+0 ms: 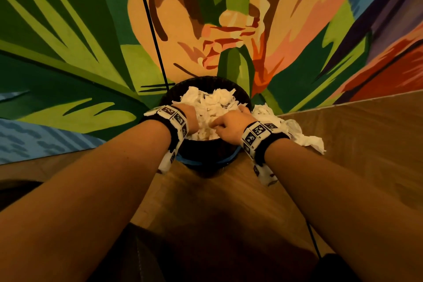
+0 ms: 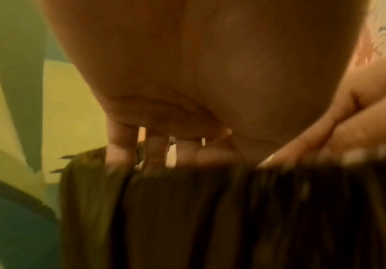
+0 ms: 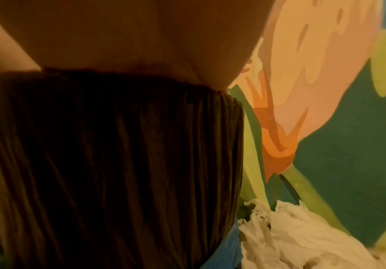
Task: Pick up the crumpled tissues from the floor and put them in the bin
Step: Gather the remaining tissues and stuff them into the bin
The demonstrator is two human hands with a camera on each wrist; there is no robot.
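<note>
dim warm light — wrist views blurred, head view edge-warped.

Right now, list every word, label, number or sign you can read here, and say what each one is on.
No readable text in any view.
Left wristband: black-and-white square code markers, patterns only, no letters or numbers legible.
Right wristband: the same kind of markers; tiny marks beside them are too small to read.
Bin, tissues and mural: no writing visible.

Indoor room, kind unclear, wooden plank floor (image 1: 229,190), large painted mural (image 1: 68,41) of green leaves and an orange flower from 9 to 2 o'clock, small bin (image 1: 206,162) at 12 o'clock against it
</note>
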